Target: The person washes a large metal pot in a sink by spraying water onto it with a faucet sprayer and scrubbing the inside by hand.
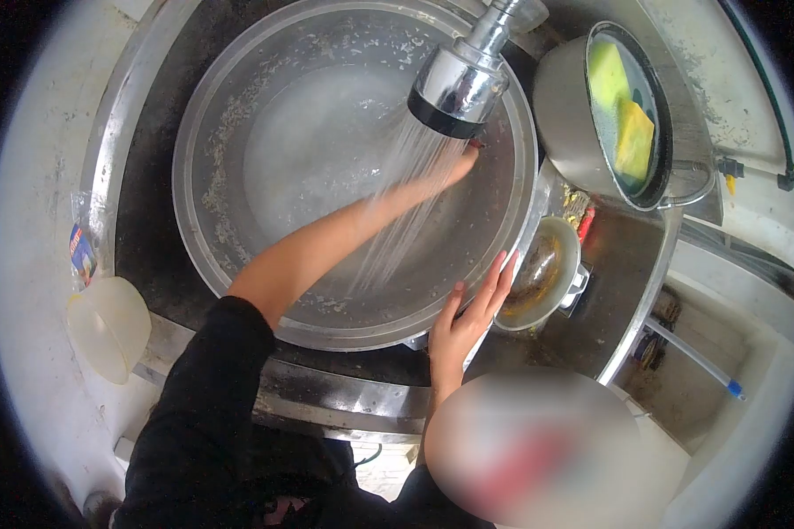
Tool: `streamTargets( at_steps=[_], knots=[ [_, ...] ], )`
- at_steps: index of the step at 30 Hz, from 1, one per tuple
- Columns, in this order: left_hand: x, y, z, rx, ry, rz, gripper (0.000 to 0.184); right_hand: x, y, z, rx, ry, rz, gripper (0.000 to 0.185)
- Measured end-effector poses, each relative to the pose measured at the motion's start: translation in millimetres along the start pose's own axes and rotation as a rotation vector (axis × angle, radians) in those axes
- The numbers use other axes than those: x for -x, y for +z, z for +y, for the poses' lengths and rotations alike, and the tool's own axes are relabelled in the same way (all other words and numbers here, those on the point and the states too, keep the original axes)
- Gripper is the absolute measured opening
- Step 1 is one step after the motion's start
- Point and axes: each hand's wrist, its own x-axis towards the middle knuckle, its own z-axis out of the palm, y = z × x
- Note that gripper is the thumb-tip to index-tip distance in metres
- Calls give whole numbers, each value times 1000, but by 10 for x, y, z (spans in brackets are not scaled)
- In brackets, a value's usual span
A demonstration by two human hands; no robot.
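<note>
A large round metal basin (205, 240) with cloudy water and pale flecks on its wall fills the middle of the view. From a chrome spray faucet (459, 84), streams of water fall into it and across my left forearm. My left hand (460, 166) reaches inside, against the basin's right wall. Its fingers are bent and mostly hidden under the faucet head; a small dark reddish bit shows beside them, too little to name. At the basin's near right rim, my right hand (469, 319) has its thumb on the inner side and its fingers along the outside.
Right of the basin, a tilted metal pot (566, 97) holds water and yellow-green sponges (633, 141). A dirty bowl (551, 282) and food scraps (575, 207) lie below it in the sink (622, 273). A pale plastic bowl (108, 331) stands on the left ledge.
</note>
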Motion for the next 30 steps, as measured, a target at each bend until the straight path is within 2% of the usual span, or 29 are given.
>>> streamTargets(
  at_steps=[2, 4, 5, 6, 8, 10, 11, 12, 16, 18, 20, 21, 23, 24, 25, 26, 27, 28, 30],
  knots=[
    [-72, -15, 2, -60, -82, 67, 42, -3, -2, -6, -5, -5, 0, 63],
    [-100, -150, 351, 372, -315, 164, 43, -11, -6, -12, -10, -11, 5, 63],
    [-59, -107, 268, 372, -314, 164, 43, -7, -4, -17, -12, -9, 7, 63],
    [0, -9, 63, 225, -291, 10, 42, -13, -6, -14, -13, -9, 9, 63],
    [102, 56, -18, 72, -271, -147, 42, -15, -6, -5, -15, -7, 10, 63],
    [282, 94, 48, -128, -42, -361, 40, -4, 2, -7, -23, 4, 11, 62],
    [294, 89, -50, -215, 128, -200, 44, -4, -2, -9, -26, 10, 7, 62],
    [223, 40, -7, -218, 129, -205, 44, -13, -5, -7, -28, 13, 5, 62],
    [-243, -364, 728, 332, -296, 120, 57, -12, -4, -5, -27, 11, 8, 61],
    [-279, -288, 745, 468, -402, 207, 61, -14, -11, -9, -23, 19, 22, 59],
    [-192, 36, 376, -25, -225, 91, 65, -54, -94, -103, 50, -22, 56, 57],
    [-65, 162, 168, -118, -208, -12, 68, -99, -161, -180, 126, -63, 86, 56],
    [248, 226, -303, -180, -161, -362, 66, -381, -340, -434, 18, -242, 144, 47],
    [405, 130, -315, -190, -164, -369, 66, -554, -354, -553, -180, -266, 75, 52],
    [592, -10, -335, -289, 55, -430, 58, -746, -337, -659, -379, -290, 6, 57],
    [748, -189, -359, -387, 273, -488, 53, -960, -287, -756, -452, -286, -63, 64],
    [844, -440, -294, -127, 91, -542, 54, -1175, -232, -859, -526, -284, -134, 70],
    [854, -577, -347, -53, -40, -548, 56, -1370, -205, -985, -549, -202, -196, 65],
    [874, -847, -461, 98, -303, -521, 61, -1678, -196, -1081, -731, -153, -638, 56]
  ],
)
